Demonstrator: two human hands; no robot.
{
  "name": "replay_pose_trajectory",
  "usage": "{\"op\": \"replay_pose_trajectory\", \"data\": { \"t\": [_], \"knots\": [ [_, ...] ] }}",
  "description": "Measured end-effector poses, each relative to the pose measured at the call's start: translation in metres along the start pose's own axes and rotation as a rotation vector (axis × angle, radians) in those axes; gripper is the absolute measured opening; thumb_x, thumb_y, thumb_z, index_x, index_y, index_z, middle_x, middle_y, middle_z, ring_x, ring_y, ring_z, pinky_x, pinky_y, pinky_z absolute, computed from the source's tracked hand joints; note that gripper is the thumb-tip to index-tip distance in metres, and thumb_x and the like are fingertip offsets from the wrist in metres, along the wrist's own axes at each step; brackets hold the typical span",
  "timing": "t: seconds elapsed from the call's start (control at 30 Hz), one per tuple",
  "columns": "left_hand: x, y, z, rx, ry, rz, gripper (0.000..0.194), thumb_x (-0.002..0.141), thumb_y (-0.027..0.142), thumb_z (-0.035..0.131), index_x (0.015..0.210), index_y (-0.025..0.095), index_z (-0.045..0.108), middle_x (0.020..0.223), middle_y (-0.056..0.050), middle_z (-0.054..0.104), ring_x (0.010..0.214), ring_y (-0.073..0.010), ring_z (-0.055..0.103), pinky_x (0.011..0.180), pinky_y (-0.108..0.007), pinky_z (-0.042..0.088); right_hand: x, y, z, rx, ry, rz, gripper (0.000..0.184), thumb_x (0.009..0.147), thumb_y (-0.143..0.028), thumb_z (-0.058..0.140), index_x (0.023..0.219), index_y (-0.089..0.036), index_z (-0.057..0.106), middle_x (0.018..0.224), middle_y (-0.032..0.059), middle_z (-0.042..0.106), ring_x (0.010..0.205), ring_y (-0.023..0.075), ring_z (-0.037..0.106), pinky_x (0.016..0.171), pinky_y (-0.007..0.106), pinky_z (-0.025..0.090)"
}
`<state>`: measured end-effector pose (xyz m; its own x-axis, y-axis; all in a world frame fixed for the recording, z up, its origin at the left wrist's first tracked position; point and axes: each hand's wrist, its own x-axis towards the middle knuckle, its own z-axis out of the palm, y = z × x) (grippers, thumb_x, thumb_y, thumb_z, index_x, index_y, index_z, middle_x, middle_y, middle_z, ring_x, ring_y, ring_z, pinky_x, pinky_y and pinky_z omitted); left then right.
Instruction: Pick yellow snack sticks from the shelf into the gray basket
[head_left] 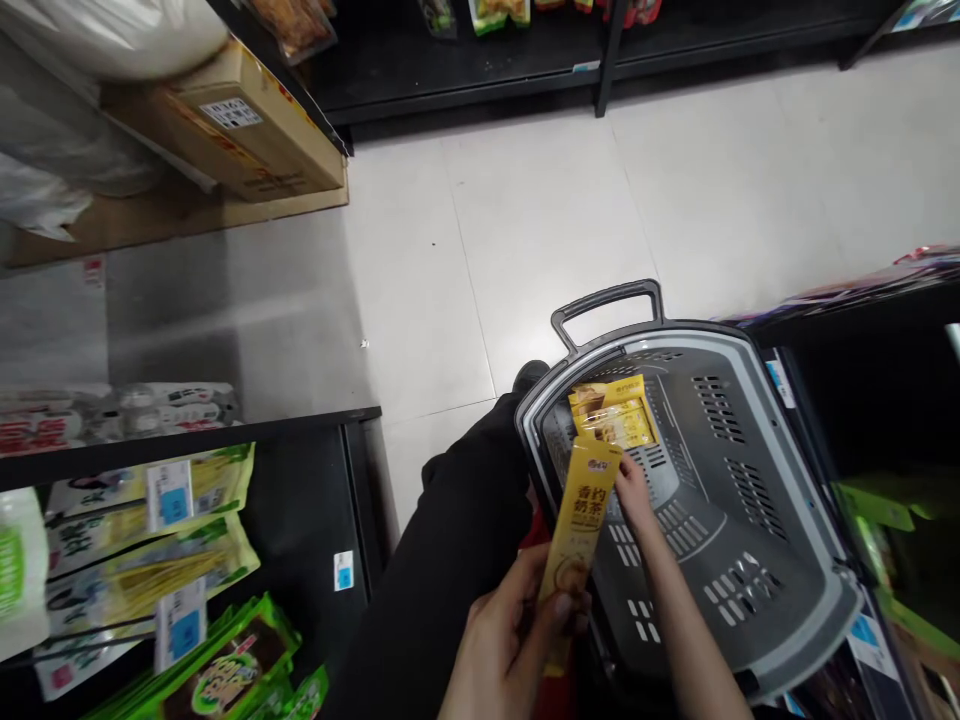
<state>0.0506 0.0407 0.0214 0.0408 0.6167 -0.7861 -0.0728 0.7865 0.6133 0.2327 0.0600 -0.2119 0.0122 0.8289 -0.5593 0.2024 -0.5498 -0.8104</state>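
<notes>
Holding a slim yellow packet (583,525) by its lower part, the person's left hand (504,628) has the surer grip: thumb across the front, fingers curled in behind. From that grip the packet's long axis runs up and away, leaning a little to the right, so most of its length stands free above the thumb. The right hand (634,490) is nearer the top, its fingertips at the packet's right edge; whether they pinch it or merely brush it I can't tell from where I stand, since they are partly hidden.

What matters most, I'd judge, is how that top end lies to the grey basket (712,460). It points across the near left rim toward the yellow packs (616,415) at the basket's far left end, overlapping them to my eye, though I can't make out whether the two touch. The right forearm passes over the basket's opening, while the left hand sits outside the rim, beside the dark-trousered leg (457,540). By that measure, the right hand is the nearer to the packs inside.
</notes>
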Motion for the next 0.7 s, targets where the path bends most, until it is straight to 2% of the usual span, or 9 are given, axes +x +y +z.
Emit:
{"op": "replay_pose_trajectory", "data": {
  "t": [0.07, 0.13, 0.2, 0.27, 0.33, 0.4, 0.47, 0.57, 0.7],
  "knots": [
    [0.000, -0.003, 0.002, 0.174, -0.104, 0.009, 0.030, 0.081, 0.038, 0.051, 0.102, 0.017, 0.058, 0.080, -0.003, 0.067, 0.070, -0.0152, 0.062, 0.065, -0.021, 0.047, -0.040, -0.039, 0.000, 0.366, -0.240, -0.006, 0.053, 0.069, -0.063, 0.054, 0.097, -0.018, 0.061, 0.079, 0.0065, 0.064, 0.064, 0.0188, 0.058, 0.062, 0.031, 0.046],
    [0.001, -0.008, 0.004, 0.319, -0.189, 0.024, 0.030, 0.083, 0.038, 0.046, 0.103, 0.018, 0.057, 0.081, -0.003, 0.067, 0.071, -0.0162, 0.063, 0.065, -0.022, 0.047, -0.070, -0.075, 0.001, 0.493, -0.395, -0.005, 0.051, 0.062, -0.058, 0.067, 0.095, -0.018, 0.063, 0.076, 0.0049, 0.064, 0.065, 0.0185, 0.059, 0.061, 0.030, 0.047],
    [0.003, -0.014, 0.006, 0.422, -0.202, 0.056, 0.031, 0.085, 0.036, 0.041, 0.106, 0.018, 0.055, 0.089, -0.005, 0.067, 0.080, -0.0179, 0.063, 0.071, -0.024, 0.047, -0.082, -0.096, -0.001, 0.489, -0.367, -0.010, 0.038, 0.061, -0.045, 0.074, 0.084, -0.017, 0.064, 0.071, 0.0032, 0.064, 0.067, 0.0175, 0.060, 0.062, 0.028, 0.048],
    [0.005, -0.021, 0.007, 0.484, -0.169, 0.092, 0.034, 0.084, 0.032, 0.041, 0.115, 0.019, 0.050, 0.102, -0.007, 0.066, 0.093, -0.0196, 0.061, 0.081, -0.027, 0.046, -0.076, -0.095, -0.009, 0.528, -0.191, -0.006, 0.029, 0.063, -0.039, 0.074, 0.079, -0.017, 0.063, 0.070, 0.0019, 0.063, 0.067, 0.0156, 0.060, 0.063, 0.026, 0.048],
    [0.005, -0.026, 0.008, 0.536, -0.175, 0.124, 0.043, 0.083, 0.029, 0.043, 0.124, 0.019, 0.044, 0.117, -0.009, 0.060, 0.106, -0.0200, 0.057, 0.090, -0.029, 0.043, -0.056, -0.073, -0.023, 0.652, 0.029, 0.032, 0.032, 0.064, -0.040, 0.072, 0.084, -0.019, 0.059, 0.075, 0.0007, 0.063, 0.067, 0.0138, 0.059, 0.061, 0.026, 0.049],
    [0.005, -0.027, 0.009, 0.630, -0.204, 0.155, 0.047, 0.082, 0.028, 0.043, 0.129, 0.020, 0.040, 0.124, -0.009, 0.055, 0.113, -0.0199, 0.052, 0.096, -0.032, 0.040, -0.027, -0.037, -0.039, 0.743, 0.243, 0.128, 0.033, 0.065, -0.041, 0.070, 0.085, -0.020, 0.054, 0.075, -0.0011, 0.061, 0.061, 0.0116, 0.057, 0.057, 0.025, 0.049],
    [0.004, -0.026, 0.010, 0.780, -0.237, 0.151, 0.045, 0.083, 0.026, 0.042, 0.127, 0.021, 0.043, 0.125, -0.009, 0.054, 0.114, -0.0214, 0.051, 0.098, -0.037, 0.038, 0.003, 0.002, -0.051, 0.700, 0.411, 0.274, 0.026, 0.067, -0.035, 0.067, 0.077, -0.020, 0.048, 0.064, -0.0042, 0.056, 0.051, 0.0089, 0.052, 0.052, 0.023, 0.048],
    [0.002, -0.022, 0.013, 1.000, -0.318, 0.077, 0.045, 0.080, 0.023, 0.045, 0.125, 0.020, 0.047, 0.121, -0.009, 0.057, 0.110, -0.0255, 0.052, 0.095, -0.042, 0.041, 0.039, 0.051, -0.054, 0.616, 0.518, 0.370, 0.020, 0.069, -0.025, 0.060, 0.071, -0.021, 0.040, 0.053, -0.0076, 0.047, 0.042, 0.0077, 0.045, 0.048, 0.023, 0.047],
    [0.003, -0.017, 0.017, 1.080, -0.411, 0.071, 0.048, 0.079, 0.020, 0.046, 0.127, 0.021, 0.046, 0.121, -0.010, 0.057, 0.111, -0.0260, 0.051, 0.095, -0.042, 0.040, 0.070, 0.093, -0.038, 0.490, 0.582, 0.364, 0.015, 0.068, -0.020, 0.052, 0.073, -0.021, 0.038, 0.056, -0.0064, 0.049, 0.049, 0.0095, 0.050, 0.050, 0.022, 0.047]
  ]
}}
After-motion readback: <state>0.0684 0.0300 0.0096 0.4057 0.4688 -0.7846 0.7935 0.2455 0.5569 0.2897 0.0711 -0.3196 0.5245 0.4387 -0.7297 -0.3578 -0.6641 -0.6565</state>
